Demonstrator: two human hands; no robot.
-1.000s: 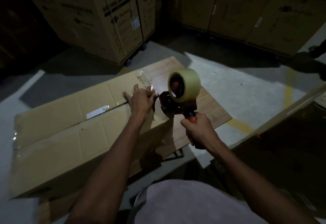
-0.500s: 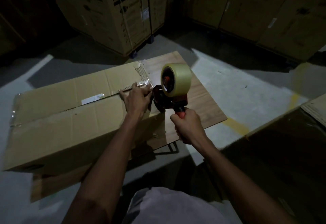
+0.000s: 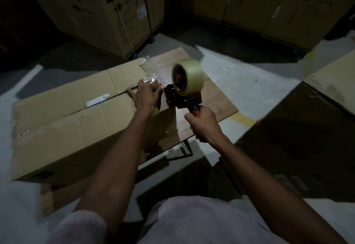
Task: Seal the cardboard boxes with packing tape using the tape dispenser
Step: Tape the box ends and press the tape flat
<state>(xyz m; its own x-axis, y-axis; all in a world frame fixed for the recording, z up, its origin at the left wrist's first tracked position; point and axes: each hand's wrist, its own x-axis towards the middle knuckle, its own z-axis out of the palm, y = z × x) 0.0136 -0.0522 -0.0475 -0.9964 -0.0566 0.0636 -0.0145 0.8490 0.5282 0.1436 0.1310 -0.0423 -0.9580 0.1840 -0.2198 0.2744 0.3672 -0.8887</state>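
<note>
On box [image 3: 63, 120] end, left hand [image 3: 145, 95] still flat, right hand [image 3: 203, 124] keeps gripping dispenser [image 3: 184, 88].

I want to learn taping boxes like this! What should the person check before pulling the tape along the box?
1. Right hand grips the tape dispenser handle: ok.
2. Left hand rests on the cardboard box at its right end, by the seam: ok.
3. Tape roll has plenty left: ok.
4. Tape end stuck to the box: cannot tell, the left hand hides it.
5. Top flaps closed along the seam: ok where visible.
6. Box rests steady on the wooden board: cannot tell.
</note>
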